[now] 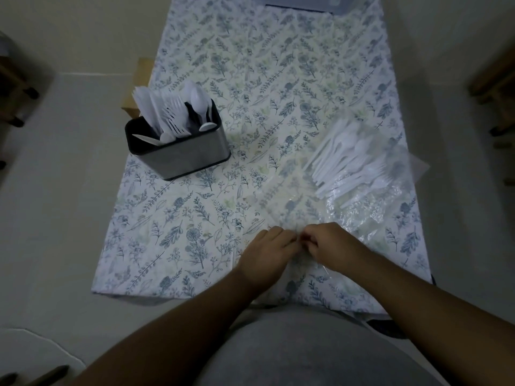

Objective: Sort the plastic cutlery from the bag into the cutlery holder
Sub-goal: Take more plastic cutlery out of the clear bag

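At lower centre we see the left hand (267, 250) and right hand (328, 243) meeting, fingers curled, pinching the near edge of the clear bag (359, 207). White cutlery (351, 160) lies inside it at right. The cutlery holder (178, 146), partly filled, stands upper left on the floral tablecloth (250, 79).

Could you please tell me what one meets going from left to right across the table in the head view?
Cutlery holder with white cutlery standing in it → left hand → right hand, both at the near end of the clear plastic bag → the pile of white cutlery inside the bag.
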`<control>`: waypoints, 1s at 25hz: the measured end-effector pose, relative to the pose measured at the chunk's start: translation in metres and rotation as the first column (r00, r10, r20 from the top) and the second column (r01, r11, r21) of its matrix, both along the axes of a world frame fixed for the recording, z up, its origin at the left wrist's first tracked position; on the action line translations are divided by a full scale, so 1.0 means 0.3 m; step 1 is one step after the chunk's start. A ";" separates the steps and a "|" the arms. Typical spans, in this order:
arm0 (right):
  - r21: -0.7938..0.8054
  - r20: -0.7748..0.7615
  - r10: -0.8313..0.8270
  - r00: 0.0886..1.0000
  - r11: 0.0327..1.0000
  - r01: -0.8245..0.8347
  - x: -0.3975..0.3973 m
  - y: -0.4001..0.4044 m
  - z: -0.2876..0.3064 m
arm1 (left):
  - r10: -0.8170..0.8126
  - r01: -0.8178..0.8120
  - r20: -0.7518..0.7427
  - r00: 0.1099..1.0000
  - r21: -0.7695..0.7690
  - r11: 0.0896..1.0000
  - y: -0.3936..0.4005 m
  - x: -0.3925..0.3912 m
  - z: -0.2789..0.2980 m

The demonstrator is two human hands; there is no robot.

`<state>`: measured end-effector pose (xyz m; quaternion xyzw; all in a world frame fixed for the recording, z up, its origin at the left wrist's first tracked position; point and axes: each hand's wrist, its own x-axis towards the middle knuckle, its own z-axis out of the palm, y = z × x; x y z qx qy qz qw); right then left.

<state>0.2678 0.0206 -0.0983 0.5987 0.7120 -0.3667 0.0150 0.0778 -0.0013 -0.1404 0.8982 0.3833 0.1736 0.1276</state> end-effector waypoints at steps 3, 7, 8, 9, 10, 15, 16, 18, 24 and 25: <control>-0.023 -0.024 -0.039 0.999 0.999 0.039 -0.012 0.002 0.010 | -0.027 0.027 -0.015 1.000 0.051 0.998 0.042 0.003 -0.004; -0.042 -0.086 -0.102 0.991 0.994 0.099 -0.007 -0.001 0.007 | -0.053 0.052 0.026 0.998 0.034 0.998 0.071 0.006 0.009; -0.068 -0.104 -0.102 0.989 0.993 0.096 -0.005 -0.001 0.010 | -0.063 0.062 0.034 0.997 0.031 0.998 0.078 0.006 0.016; -0.084 -0.108 -0.087 0.990 0.993 0.078 -0.003 -0.002 0.013 | -0.083 0.082 0.033 0.996 0.035 0.996 0.087 0.005 0.025; -0.089 -0.100 -0.071 0.992 0.994 0.063 0.000 -0.002 0.014 | -0.114 0.113 0.023 0.993 0.043 0.993 0.098 0.002 0.033; 0.024 -0.037 -0.051 0.998 0.998 0.052 -0.033 -0.007 0.026 | -0.179 0.179 0.008 0.984 -0.004 0.984 0.111 0.001 0.064; 0.039 -0.004 -0.020 1.000 0.999 0.020 -0.054 -0.012 0.025 | -0.164 0.165 0.019 0.986 -0.021 0.986 0.107 -0.001 0.064; 0.069 0.056 -0.031 0.998 0.997 0.027 -0.074 -0.012 0.022 | -0.167 0.168 0.026 0.986 -0.048 0.985 0.093 -0.032 0.049; 0.163 0.027 -0.272 0.962 0.951 0.264 0.017 0.071 0.118 | -0.148 0.147 -0.066 0.987 -0.025 0.989 -0.034 -0.089 0.083; 0.146 0.040 -0.236 0.971 0.963 0.228 -0.002 0.054 0.133 | -0.105 0.104 -0.066 0.992 -0.011 0.994 -0.045 -0.057 0.104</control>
